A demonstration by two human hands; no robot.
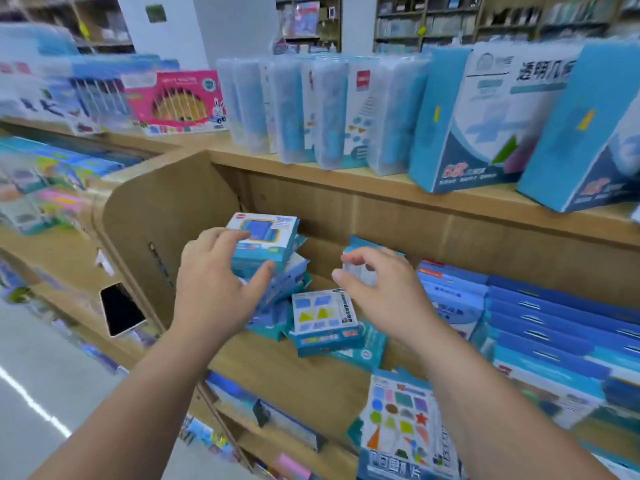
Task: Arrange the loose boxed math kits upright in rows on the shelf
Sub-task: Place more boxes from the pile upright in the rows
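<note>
1. Curling over the top kit (263,233), the left grip (221,282) had its fingers on the kit's upper face and its thumb pressed to the near side, holding it on top of the heap.
2. The right grip (381,292) was half closed, thumb and forefinger curled round the left edge of a pale kit (362,271) with a teal top. Blur hid the finer contact.
3. Between the two grips and lower lay the heap of loose kits (323,317). At least four more teal kits could be counted there, flat or tilted, none upright.
4. Just left of the left grip rose one curved brown side panel (156,220), closing that side.
5. Above both grips the front edge of the upper shelf board (381,202) overhung.
6. Below the wrists, on the near side of the heap, the shelf (277,372) showed a bare strip of wood as open room.
7. Right of the right grip stood a packed row of dark blue boxes (554,317), at least six edges showing, walling off that side.
8. Left of and lower than the left grip lay one phone (121,310), its screen dark, beyond the side panel.
</note>
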